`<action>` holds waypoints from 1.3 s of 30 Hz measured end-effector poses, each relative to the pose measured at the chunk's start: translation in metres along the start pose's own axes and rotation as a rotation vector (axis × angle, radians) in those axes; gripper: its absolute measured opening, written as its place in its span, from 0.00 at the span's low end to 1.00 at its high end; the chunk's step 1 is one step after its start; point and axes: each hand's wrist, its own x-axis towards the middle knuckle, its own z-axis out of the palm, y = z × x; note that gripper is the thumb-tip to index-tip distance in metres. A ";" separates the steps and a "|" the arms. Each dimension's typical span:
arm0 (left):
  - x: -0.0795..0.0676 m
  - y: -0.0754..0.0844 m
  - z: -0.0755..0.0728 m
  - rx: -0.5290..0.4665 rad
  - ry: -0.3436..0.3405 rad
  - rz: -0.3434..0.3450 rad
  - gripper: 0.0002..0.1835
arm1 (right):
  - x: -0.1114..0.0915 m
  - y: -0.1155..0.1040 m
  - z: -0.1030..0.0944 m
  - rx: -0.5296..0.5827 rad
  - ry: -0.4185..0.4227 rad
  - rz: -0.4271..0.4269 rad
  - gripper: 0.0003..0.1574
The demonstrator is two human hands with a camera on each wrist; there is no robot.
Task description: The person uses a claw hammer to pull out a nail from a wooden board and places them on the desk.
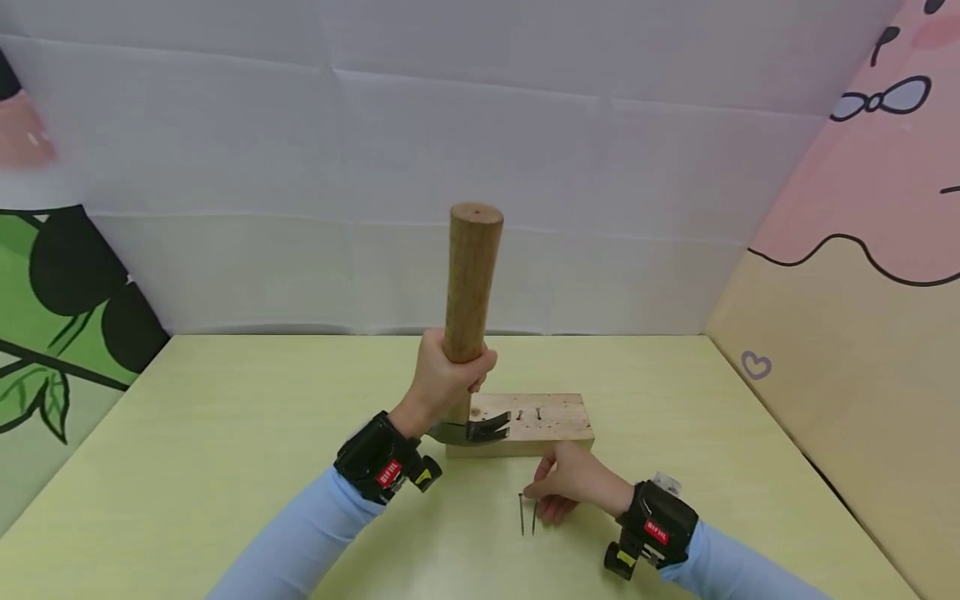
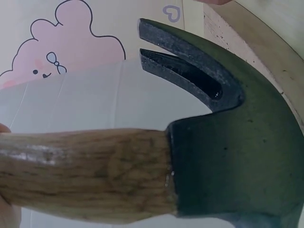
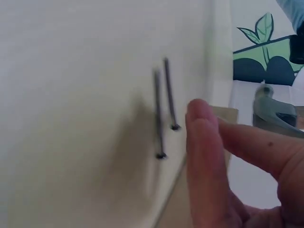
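Observation:
My left hand [image 1: 444, 379] grips the wooden handle of a claw hammer [image 1: 472, 275]. The handle stands nearly upright, and the dark head hangs below the hand with its claw pointing right. In the left wrist view the forked metal head [image 2: 237, 142] fills the right side. My right hand [image 1: 573, 479] reaches down in front of the block, fingers bent, with thumb and forefinger right at two nails [image 3: 159, 118]. Both nails lie side by side on the table, and nothing shows between the fingertips. Behind the hammer head is a wooden block [image 1: 558, 429], with two nails standing up from its top.
The pale yellow table [image 1: 262, 467] runs back to a white sheet [image 1: 465, 150]. Cartoon-printed panels stand at both sides, the right panel [image 1: 847, 350] being pink and beige. Small dark holes dot the block's top.

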 end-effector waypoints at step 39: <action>0.002 -0.011 0.017 0.212 -0.002 0.079 0.06 | 0.043 0.008 -0.070 -0.345 0.433 -0.007 0.40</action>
